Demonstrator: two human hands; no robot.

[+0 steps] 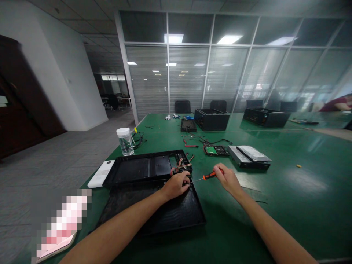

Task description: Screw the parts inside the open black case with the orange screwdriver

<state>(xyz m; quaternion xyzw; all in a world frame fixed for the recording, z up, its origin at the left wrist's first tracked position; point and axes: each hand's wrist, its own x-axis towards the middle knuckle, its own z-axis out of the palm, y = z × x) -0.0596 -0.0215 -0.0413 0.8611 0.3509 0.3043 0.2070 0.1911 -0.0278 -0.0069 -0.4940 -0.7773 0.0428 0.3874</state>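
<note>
My right hand (227,178) is closed round the orange-and-black handle of a screwdriver (209,175). Its thin shaft points left, and the tip ends close to the fingers of my left hand (176,186). Those left fingers are curled together at the corner of a black casing; what they pinch is hidden. The near half of the casing (176,212) is a shallow black tray lying flat. Behind it, the far half (134,170) has striped ribbon wires (180,165) at its right end, just above my left hand.
A clear bottle with a white lid (125,141) stands behind the casing. To the right lie a green circuit board (211,149) and a silver drive (249,156). Two black computer cases (211,120) stand farther back. A person's arm (339,105) shows at far right.
</note>
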